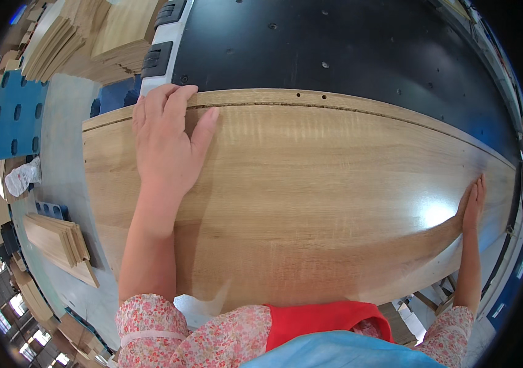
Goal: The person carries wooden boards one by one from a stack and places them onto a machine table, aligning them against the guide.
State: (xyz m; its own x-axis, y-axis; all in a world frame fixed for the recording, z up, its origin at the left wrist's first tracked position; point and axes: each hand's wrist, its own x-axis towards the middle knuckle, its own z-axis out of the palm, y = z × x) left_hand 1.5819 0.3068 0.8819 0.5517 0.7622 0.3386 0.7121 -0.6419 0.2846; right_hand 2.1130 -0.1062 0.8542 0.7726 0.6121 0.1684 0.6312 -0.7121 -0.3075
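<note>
A long light wood-grain panel lies in front of me, with a narrow groove running along its far edge and two small dark holes beyond the groove. My left hand is on its far left part, fingers bent over the far edge and thumb apart on the top face. Toward the panel's right end, my right hand lies against the surface, fingers stretched out and seen from the side. What is under either palm is hidden.
Beyond the panel stretches a black machine bed with small round studs. A pale rail with black blocks borders it on the left. Stacked boards and a blue plastic pallet stand on the left. A clear plastic bag lies near them.
</note>
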